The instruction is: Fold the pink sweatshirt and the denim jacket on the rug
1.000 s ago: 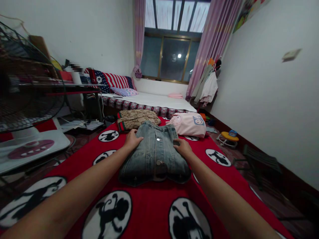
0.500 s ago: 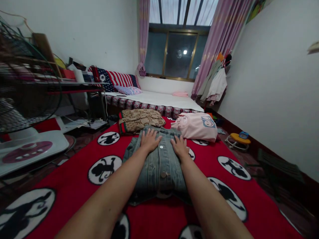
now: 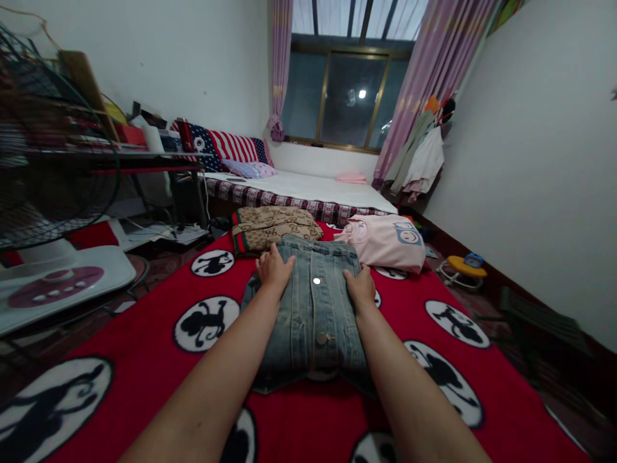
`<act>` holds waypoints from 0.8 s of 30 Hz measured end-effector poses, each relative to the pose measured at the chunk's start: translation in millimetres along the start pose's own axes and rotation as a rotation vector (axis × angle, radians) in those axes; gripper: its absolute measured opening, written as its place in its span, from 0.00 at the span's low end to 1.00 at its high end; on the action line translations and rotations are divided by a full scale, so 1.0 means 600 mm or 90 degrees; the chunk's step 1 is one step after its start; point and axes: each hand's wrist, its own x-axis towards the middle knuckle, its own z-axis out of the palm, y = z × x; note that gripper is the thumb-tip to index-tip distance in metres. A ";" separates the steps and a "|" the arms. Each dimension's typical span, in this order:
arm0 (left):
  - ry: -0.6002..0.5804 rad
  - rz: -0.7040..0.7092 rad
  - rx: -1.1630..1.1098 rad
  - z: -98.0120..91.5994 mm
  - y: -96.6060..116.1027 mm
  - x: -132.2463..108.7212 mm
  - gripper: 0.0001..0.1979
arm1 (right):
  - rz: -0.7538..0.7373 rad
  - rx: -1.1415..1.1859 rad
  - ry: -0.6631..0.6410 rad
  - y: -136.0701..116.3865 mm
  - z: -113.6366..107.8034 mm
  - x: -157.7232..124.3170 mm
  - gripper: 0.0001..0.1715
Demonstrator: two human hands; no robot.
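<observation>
Head view: stiff, ribbed denim jacket (image 3: 313, 308)

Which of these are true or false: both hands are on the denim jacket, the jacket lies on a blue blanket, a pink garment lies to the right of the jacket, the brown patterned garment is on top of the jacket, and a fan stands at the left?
1. Both hands rest on the denim jacket. True: the left hand and the right hand lie flat on its upper part.
2. The jacket lies on a blue blanket. False: the blanket is red with round black-and-white figures.
3. A pink garment lies right of the jacket. True.
4. The brown patterned garment is on top of the jacket. False: it lies beyond it, on the blanket.
5. A fan stands at the left. True.
</observation>
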 end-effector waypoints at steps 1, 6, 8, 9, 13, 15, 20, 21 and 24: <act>0.000 0.004 -0.006 0.000 -0.001 0.001 0.35 | -0.005 -0.001 0.002 0.002 0.001 0.001 0.36; 0.005 -0.023 -0.035 0.000 -0.007 0.009 0.32 | -0.035 -0.007 0.024 0.001 0.002 -0.001 0.34; 0.017 -0.036 -0.084 -0.004 -0.010 0.015 0.25 | -0.063 0.025 0.057 -0.004 -0.001 -0.005 0.30; 0.033 -0.033 -0.129 -0.008 -0.011 0.018 0.21 | -0.090 0.059 0.081 -0.007 -0.002 -0.006 0.28; 0.197 -0.004 -0.303 -0.020 -0.019 0.025 0.13 | -0.196 0.222 0.172 -0.017 -0.003 -0.007 0.23; 0.223 -0.055 -0.307 -0.021 -0.027 0.024 0.13 | -0.152 0.215 0.162 -0.018 0.000 -0.003 0.25; 0.066 -0.208 -0.142 -0.015 -0.046 0.016 0.21 | -0.012 0.015 -0.019 -0.019 0.005 0.003 0.38; 0.060 -0.216 -0.109 -0.015 -0.047 0.016 0.26 | -0.012 -0.008 -0.034 -0.019 0.005 0.004 0.39; 0.020 -0.196 -0.097 -0.012 -0.049 0.018 0.42 | -0.003 -0.023 -0.026 -0.019 0.002 0.007 0.38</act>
